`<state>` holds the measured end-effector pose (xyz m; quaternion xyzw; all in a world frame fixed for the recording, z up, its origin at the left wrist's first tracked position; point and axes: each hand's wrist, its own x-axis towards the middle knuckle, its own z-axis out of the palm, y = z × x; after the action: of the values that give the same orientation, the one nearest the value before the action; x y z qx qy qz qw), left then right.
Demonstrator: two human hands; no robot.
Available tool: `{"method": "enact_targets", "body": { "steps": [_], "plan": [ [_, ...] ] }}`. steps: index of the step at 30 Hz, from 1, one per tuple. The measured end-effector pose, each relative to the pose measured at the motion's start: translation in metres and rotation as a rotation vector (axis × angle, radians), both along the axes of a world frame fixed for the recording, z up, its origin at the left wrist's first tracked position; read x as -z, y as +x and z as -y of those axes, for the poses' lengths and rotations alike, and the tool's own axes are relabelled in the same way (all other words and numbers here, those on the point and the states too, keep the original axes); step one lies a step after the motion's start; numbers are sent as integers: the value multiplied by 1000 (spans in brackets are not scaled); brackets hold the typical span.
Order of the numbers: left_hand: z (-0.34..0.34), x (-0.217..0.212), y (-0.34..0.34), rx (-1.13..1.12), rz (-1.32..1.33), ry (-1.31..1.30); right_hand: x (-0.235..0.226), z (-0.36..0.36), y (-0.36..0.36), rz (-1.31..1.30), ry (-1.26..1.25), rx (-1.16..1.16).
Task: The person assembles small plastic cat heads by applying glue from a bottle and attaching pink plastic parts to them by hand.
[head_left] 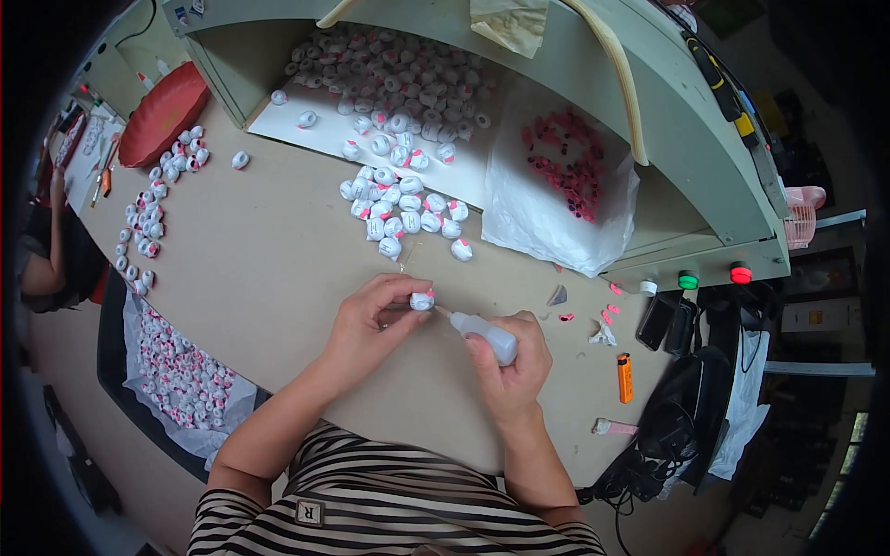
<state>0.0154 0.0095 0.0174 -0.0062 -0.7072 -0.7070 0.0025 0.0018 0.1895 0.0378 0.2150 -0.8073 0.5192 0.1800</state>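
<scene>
White and small, a rounded piece with a pink mark sits pinched between the thumb and fingertips of the left hand, whose fingers curl in narrowly around it just above the tabletop. Beside it on the right, the right hand wraps closed around a little squeeze bottle of soft, translucent whitish plastic, its slim nozzle pointing left and meeting the held piece. Both hands hover over the near middle of a smooth tan table. Farther off, a loose cluster of similar white pieces lies on the table, and beyond it a much larger heap fills a pale recessed shelf at the far side. To the right of the cluster slumps a crinkled clear plastic bag holding small pink bits. At the far left more white pieces trail in a line beside a glossy red dish, and a sheet piled with others hangs off the near left edge. An orange lighter lies at the right, near scattered pink scraps. Striped black-and-cream sleeves cover the near arms.
</scene>
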Motion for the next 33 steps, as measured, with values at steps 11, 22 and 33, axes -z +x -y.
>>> {"method": "enact_targets", "body": {
  "steps": [11, 22, 33],
  "plan": [
    [2, -6, 2, 52, 164, 99, 0, -1, 0, -9, -21, -4],
    [3, -1, 3, 58, 169, 141, 2, -1, 1, 20, -56, 12],
    [1, 0, 2, 36, 139, 125, 0, -4, -2, 26, -15, 49]
  ]
}}
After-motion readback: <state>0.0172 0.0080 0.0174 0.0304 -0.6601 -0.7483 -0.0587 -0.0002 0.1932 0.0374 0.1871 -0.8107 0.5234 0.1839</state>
